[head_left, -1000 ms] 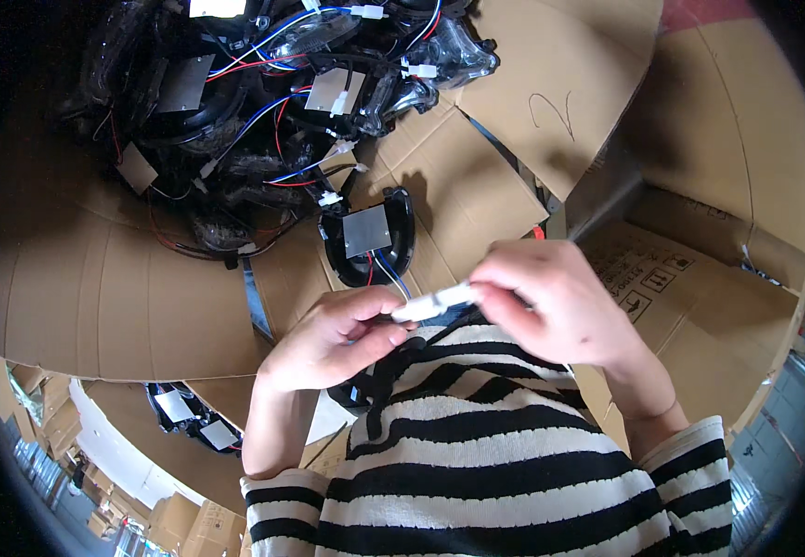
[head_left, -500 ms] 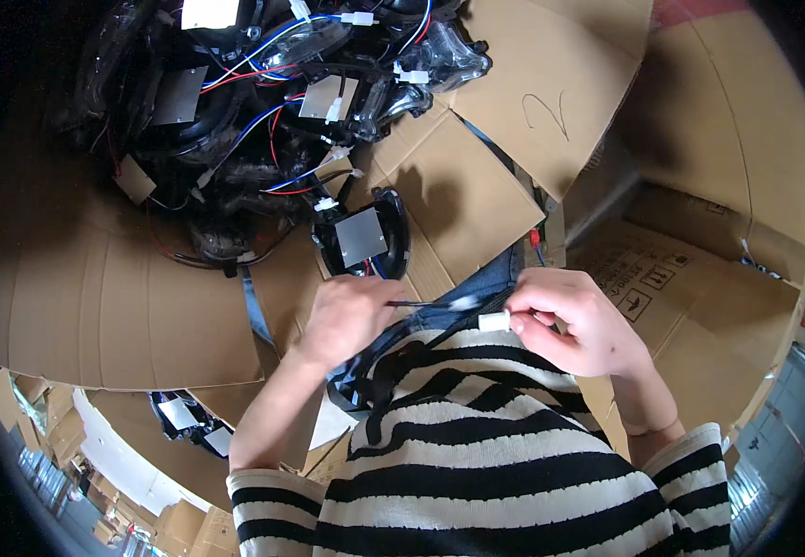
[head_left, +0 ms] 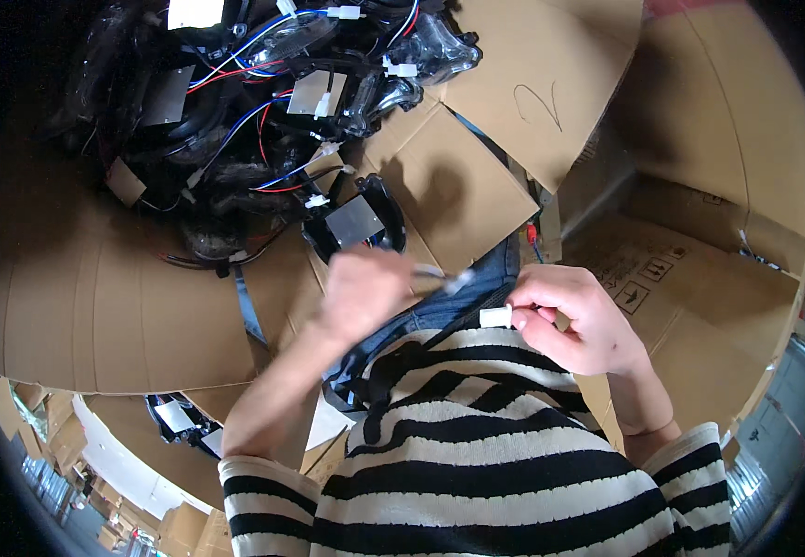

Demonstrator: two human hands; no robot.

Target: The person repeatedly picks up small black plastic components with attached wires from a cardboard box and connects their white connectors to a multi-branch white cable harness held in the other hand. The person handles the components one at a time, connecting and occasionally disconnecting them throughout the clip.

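The two hands have pulled apart since a moment ago, each keeping one white plug.

The left hand is blurry. It pinches a thin wire with a small white plug at its tip, and that tip points right, toward the other hand. The right hand is curled shut on a second white plug held in its fingertips, just over the striped top. The two plugs are near but not touching, the left one a little higher. A black part with a grey square lies just above the left hand, on the cardboard sheet. A heap of black parts with red and blue wires fills the sheet's far left corner. Where the wires run is hidden under the hands.
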